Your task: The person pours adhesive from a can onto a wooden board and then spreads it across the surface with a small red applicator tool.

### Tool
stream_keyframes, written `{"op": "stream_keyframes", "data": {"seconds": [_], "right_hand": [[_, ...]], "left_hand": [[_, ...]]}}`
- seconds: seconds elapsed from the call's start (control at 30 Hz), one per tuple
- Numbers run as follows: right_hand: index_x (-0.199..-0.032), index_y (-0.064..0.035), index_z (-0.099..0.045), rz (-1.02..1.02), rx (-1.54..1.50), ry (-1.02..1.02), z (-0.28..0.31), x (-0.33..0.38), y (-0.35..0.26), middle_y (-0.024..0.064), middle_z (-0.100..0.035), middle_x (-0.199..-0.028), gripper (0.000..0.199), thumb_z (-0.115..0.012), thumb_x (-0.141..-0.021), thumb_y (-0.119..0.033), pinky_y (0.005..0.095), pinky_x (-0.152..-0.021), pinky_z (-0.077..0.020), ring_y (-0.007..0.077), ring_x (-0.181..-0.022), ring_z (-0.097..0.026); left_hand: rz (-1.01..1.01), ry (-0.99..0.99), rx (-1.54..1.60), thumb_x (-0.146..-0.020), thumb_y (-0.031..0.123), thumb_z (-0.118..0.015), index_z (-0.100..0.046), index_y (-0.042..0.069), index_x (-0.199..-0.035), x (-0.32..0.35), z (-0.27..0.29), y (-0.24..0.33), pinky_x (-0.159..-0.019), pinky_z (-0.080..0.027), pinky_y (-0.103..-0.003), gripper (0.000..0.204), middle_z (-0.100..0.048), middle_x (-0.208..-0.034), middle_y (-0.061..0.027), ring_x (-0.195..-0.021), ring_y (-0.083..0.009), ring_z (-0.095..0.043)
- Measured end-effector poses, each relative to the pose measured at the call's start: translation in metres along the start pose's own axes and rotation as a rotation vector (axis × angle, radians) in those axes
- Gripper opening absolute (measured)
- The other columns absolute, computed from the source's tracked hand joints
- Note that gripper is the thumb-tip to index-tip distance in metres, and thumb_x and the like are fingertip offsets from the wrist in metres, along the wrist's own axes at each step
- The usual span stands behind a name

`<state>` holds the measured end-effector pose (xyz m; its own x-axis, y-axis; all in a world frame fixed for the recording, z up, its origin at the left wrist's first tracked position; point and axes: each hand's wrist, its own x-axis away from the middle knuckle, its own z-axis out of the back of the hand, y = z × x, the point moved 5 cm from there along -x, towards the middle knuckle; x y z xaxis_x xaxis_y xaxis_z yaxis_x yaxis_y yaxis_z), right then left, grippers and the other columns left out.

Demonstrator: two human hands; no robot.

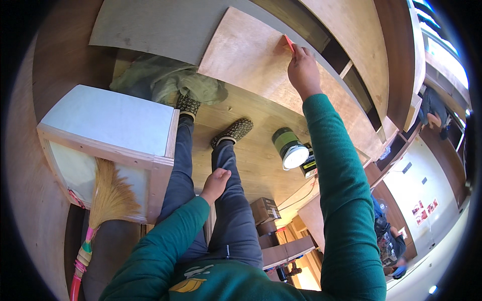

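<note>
My right hand point(303, 71) is stretched out over a reddish-brown wooden board point(241, 47). Its fingers close on a flat orange-red scraper-like piece point(288, 43), whose tip meets the board's surface; most of the piece is covered by the fingers. Over my thigh, close to the knee, my left hand point(216, 184) is curled into a loose fist. Nothing sticks out of it, though its palm is turned out of sight. A grey panel point(165, 25) lies beside and partly beneath the board.
A straw broom point(113, 193) leans against a white-topped wooden box point(110, 118) at left. Near my feet are a crumpled greenish cloth point(170, 80) and a dark can with a white lid point(294, 157). A cardboard box point(265, 210) stands below; other people point(389, 241) are at right.
</note>
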<state>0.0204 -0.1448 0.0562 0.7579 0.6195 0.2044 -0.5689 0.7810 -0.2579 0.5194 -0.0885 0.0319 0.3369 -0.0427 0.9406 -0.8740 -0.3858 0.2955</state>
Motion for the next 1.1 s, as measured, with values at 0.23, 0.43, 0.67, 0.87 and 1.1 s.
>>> {"op": "stream_keyframes", "data": {"seconds": [0.23,0.43,0.67,0.87,1.1], "right_hand": [[-0.115,-0.0045,-0.069,-0.053,-0.128,-0.102,0.003,0.002,-0.015,0.0189,-0.068,-0.114,0.025,-0.052,-0.098,-0.013,0.0496,-0.088,-0.0537,0.0411,-0.104,-0.065],[-0.118,-0.0055,-0.068,0.014,-0.09,-0.049,-0.001,-0.028,-0.014,0.0196,-0.068,-0.114,0.027,-0.052,-0.097,-0.01,0.0506,-0.087,-0.0534,0.0428,-0.102,-0.065],[-0.12,-0.0055,-0.067,0.047,-0.118,-0.172,-0.011,0.04,0.013,0.0172,-0.067,-0.119,0.03,-0.055,-0.093,-0.004,0.0486,-0.09,-0.0535,0.0417,-0.106,-0.063],[-0.125,-0.0014,-0.062,0.097,-0.102,-0.15,-0.024,0.131,-0.02,0.0198,-0.064,-0.124,0.039,-0.054,-0.086,0.002,0.0476,-0.096,-0.051,0.0416,-0.109,-0.06],[-0.128,-0.0043,-0.063,0.012,-0.337,-0.341,-0.043,0.178,-0.046,0.0178,-0.066,-0.119,0.031,-0.058,-0.097,-0.003,0.0434,-0.093,-0.0527,0.0357,-0.108,-0.064]], "left_hand": [[-0.008,0.008,0.016,-0.101,0.039,-0.061,-0.068,0.001,-0.104,0.0,-0.003,0.003,-0.085,-0.052,-0.037,0.039,-0.073,-0.096,-0.0152,-0.093,-0.0279,-0.07],[0.022,-0.003,0.018,-0.102,0.04,-0.06,-0.068,0.0,-0.104,0.004,0.003,0.015,-0.086,-0.052,-0.037,0.041,-0.074,-0.097,-0.0155,-0.094,-0.0273,-0.07],[0.007,-0.016,0.095,-0.104,0.031,-0.06,-0.064,0.003,-0.102,0.003,-0.003,0.011,-0.08,-0.05,-0.028,0.028,-0.065,-0.09,-0.0013,-0.084,-0.0122,-0.059],[0.034,-0.004,0.033,-0.101,0.04,-0.061,-0.068,0.001,-0.107,-0.004,-0.003,0.001,-0.087,-0.052,-0.036,0.04,-0.073,-0.097,-0.0142,-0.094,-0.0259,-0.07],[0.027,-0.003,0.025,-0.101,0.039,-0.062,-0.068,0.001,-0.106,-0.007,-0.002,-0.003,-0.085,-0.052,-0.035,0.039,-0.073,-0.096,-0.0131,-0.093,-0.0238,-0.069]]}}
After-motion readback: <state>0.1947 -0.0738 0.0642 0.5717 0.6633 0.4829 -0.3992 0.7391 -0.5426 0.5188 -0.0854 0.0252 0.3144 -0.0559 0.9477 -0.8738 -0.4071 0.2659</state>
